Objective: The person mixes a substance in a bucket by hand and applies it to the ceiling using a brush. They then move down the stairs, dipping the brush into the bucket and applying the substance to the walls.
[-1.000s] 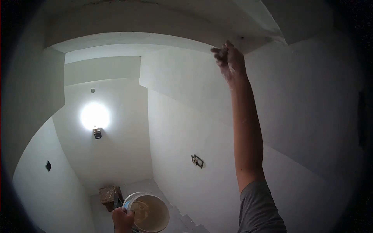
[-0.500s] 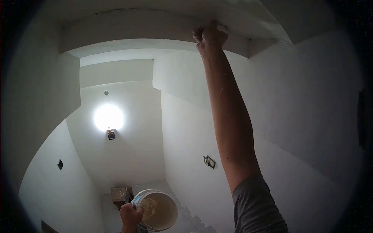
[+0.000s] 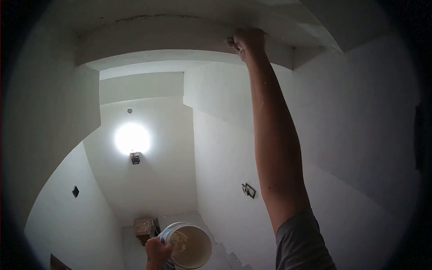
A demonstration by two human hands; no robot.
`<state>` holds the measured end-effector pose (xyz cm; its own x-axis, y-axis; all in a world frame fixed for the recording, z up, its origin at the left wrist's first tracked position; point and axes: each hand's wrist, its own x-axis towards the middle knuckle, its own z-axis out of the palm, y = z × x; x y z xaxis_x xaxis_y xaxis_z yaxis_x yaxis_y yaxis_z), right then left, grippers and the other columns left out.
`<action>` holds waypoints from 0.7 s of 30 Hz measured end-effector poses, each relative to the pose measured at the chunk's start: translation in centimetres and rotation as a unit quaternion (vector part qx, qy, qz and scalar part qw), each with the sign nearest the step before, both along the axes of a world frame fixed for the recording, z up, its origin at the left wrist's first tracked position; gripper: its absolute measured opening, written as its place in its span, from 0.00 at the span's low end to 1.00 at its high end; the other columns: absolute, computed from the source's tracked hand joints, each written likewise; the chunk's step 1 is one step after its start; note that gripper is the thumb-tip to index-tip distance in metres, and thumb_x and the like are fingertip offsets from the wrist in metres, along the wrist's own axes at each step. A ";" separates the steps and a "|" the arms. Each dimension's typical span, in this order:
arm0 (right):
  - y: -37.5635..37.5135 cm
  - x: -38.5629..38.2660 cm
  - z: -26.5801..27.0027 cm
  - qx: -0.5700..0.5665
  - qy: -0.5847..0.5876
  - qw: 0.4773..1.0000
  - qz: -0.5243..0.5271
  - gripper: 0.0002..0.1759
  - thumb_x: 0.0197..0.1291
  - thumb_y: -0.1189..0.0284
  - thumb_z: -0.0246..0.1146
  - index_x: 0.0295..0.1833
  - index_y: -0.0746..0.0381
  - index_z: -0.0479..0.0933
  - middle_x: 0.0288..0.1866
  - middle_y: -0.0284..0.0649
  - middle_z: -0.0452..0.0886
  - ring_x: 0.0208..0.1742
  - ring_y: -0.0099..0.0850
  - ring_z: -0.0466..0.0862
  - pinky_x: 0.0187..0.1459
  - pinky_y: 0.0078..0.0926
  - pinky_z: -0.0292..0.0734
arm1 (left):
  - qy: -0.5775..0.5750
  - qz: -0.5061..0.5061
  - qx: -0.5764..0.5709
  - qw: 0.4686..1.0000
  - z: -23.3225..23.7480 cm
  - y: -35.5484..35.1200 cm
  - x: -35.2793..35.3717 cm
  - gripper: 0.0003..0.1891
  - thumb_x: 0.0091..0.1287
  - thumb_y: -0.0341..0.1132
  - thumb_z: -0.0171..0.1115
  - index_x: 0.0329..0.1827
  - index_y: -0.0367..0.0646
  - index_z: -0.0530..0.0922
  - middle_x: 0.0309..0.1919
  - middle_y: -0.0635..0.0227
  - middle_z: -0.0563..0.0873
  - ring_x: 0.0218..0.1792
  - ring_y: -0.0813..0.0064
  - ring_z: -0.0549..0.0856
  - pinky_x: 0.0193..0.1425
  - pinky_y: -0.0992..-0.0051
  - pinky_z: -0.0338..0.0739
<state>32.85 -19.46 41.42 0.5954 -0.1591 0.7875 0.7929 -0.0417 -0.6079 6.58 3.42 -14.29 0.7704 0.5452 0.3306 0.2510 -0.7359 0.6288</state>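
Observation:
My left hand (image 3: 158,253) grips the near left rim of a white plastic bucket (image 3: 208,246) low in the view. The bucket tilts toward me, and a pale, creamy paste (image 3: 181,242) coats its inside. My right arm is stretched high overhead, and my right hand (image 3: 249,42) is closed against the beam (image 3: 180,38), close to where it meets the ceiling. Whitish smears cover its fingers. Whatever it holds is hidden by the fist and too dark to name.
A bright lamp (image 3: 132,138) glows on the far wall. Open wall boxes with wiring (image 3: 249,190) and a dark socket hole (image 3: 75,191) sit in the side walls. Below stands a brown box-like object (image 3: 145,229), beside stair-like steps (image 3: 231,260). A dark crack (image 3: 153,16) runs along the ceiling edge.
The whole view has shifted slightly, so the scene sits a little further right and lower. My right fist has turned at the wrist against the beam. My left hand still holds the bucket.

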 end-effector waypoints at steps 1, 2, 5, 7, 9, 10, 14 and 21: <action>0.8 5.0 0.7 -0.099 -0.241 0.959 -0.108 0.13 0.61 0.72 0.58 0.36 0.75 0.73 0.22 0.49 0.82 0.21 0.35 0.82 0.22 0.32 0.75 | 0.005 -0.004 -0.007 1.000 0.2 -0.2 -0.1 0.17 0.44 0.41 0.68 0.21 0.31 0.82 0.20 0.45 0.82 0.25 0.47 0.86 0.34 0.58 0.80; 1.8 5.7 0.7 -0.109 -0.287 0.942 -0.135 0.11 0.61 0.74 0.58 0.33 0.73 0.74 0.21 0.49 0.81 0.17 0.33 0.79 0.17 0.30 0.70 | 0.010 -0.009 -0.015 1.000 0.4 -0.5 -0.2 0.17 0.43 0.42 0.68 0.21 0.31 0.81 0.20 0.45 0.82 0.25 0.47 0.86 0.34 0.58 0.80; 2.9 -7.3 -3.8 -0.032 -0.066 0.994 0.077 0.15 0.64 0.73 0.57 0.27 0.72 0.73 0.18 0.50 0.79 0.12 0.29 0.75 0.11 0.28 0.64 | -0.007 -0.028 -0.024 0.999 -2.0 0.4 0.8 0.17 0.43 0.41 0.66 0.21 0.32 0.81 0.20 0.45 0.82 0.25 0.47 0.86 0.34 0.57 0.80; 1.9 -10.1 -5.4 -0.081 -0.045 0.985 0.146 0.18 0.68 0.68 0.56 0.27 0.70 0.73 0.15 0.45 0.76 0.09 0.25 0.69 0.11 0.28 0.60 | -0.019 -0.024 0.001 1.000 -2.4 0.1 0.8 0.16 0.43 0.40 0.66 0.18 0.32 0.80 0.15 0.49 0.78 0.19 0.55 0.83 0.28 0.60 0.76; -0.1 -10.6 -6.3 -0.118 -0.060 0.978 0.163 0.19 0.69 0.66 0.56 0.27 0.69 0.73 0.14 0.42 0.74 0.09 0.23 0.67 0.11 0.28 0.59 | -0.031 -0.019 0.022 0.999 -2.5 -0.1 1.1 0.15 0.43 0.39 0.65 0.15 0.32 0.78 0.10 0.53 0.75 0.13 0.64 0.79 0.22 0.63 0.72; -1.2 -10.1 -6.8 -0.156 -0.094 0.981 0.065 0.19 0.68 0.66 0.55 0.30 0.72 0.74 0.17 0.47 0.77 0.12 0.31 0.74 0.16 0.33 0.68 | -0.036 -0.019 0.030 0.999 -2.6 -0.2 1.3 0.15 0.43 0.39 0.65 0.16 0.32 0.79 0.10 0.53 0.75 0.13 0.64 0.79 0.23 0.63 0.72; -4.1 -8.1 -9.8 -0.048 -0.042 0.997 -0.037 0.24 0.69 0.61 0.50 0.43 0.76 0.76 0.21 0.49 0.80 0.16 0.37 0.80 0.22 0.38 0.77 | 0.018 -0.025 -0.013 0.999 -1.0 -0.9 0.5 0.17 0.43 0.42 0.66 0.19 0.32 0.81 0.19 0.44 0.81 0.26 0.47 0.85 0.33 0.57 0.79; -3.8 -5.0 -5.2 0.011 -0.022 1.000 0.019 0.12 0.64 0.68 0.54 0.29 0.63 0.73 0.12 0.34 0.68 0.10 0.23 0.67 0.12 0.27 0.56 | 0.010 -0.012 -0.065 0.998 -1.0 -0.2 0.5 0.17 0.44 0.42 0.67 0.20 0.32 0.81 0.19 0.44 0.81 0.25 0.47 0.86 0.34 0.57 0.79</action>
<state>27.85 -23.22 36.23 0.5668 -0.1549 0.8092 0.8192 0.0011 -0.5736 7.03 3.24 -15.25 0.7890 0.5641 0.2433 0.2481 -0.6549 0.7138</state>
